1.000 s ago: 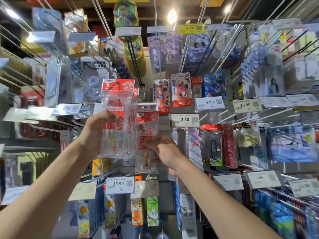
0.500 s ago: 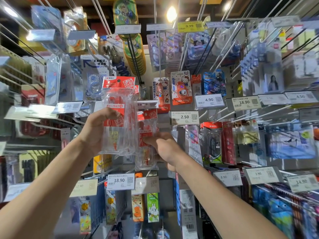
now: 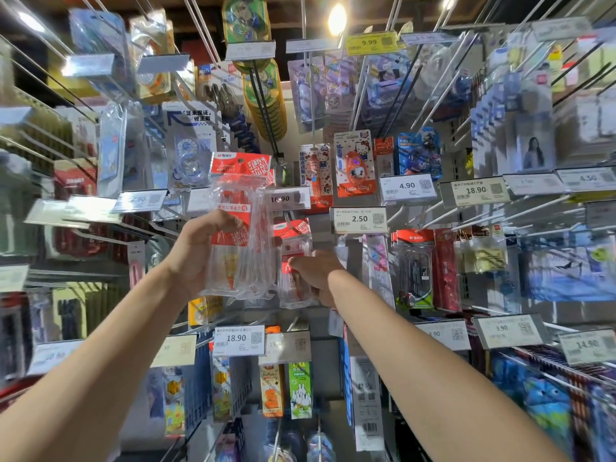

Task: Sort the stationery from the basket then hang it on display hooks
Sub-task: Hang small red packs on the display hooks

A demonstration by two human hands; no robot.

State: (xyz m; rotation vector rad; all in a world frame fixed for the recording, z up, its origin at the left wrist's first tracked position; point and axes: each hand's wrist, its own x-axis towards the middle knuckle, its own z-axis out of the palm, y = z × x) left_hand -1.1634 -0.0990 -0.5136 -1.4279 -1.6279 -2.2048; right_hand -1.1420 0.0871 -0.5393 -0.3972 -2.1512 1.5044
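My left hand (image 3: 200,251) grips a stack of clear blister packs with red header cards (image 3: 241,208), held upright in front of the display wall. Just to its right, my right hand (image 3: 315,273) pinches the lower part of a single matching red-and-clear pack (image 3: 295,241) that hangs below the 16.90 price tag (image 3: 283,198). The hook that carries this pack is hidden behind the tag and the packs. The two hands are close, almost touching. No basket is in view.
Long metal hooks (image 3: 430,95) with price tags jut out toward me on all sides, crowded with packaged stationery. Hello Kitty packs (image 3: 353,165) hang above right. Tags reading 2.50 (image 3: 360,220) and 18.90 (image 3: 238,340) sit close to my hands.
Both hands stayed nearly in place. My right hand slid slightly up along the single hanging pack. The view tilted a little.
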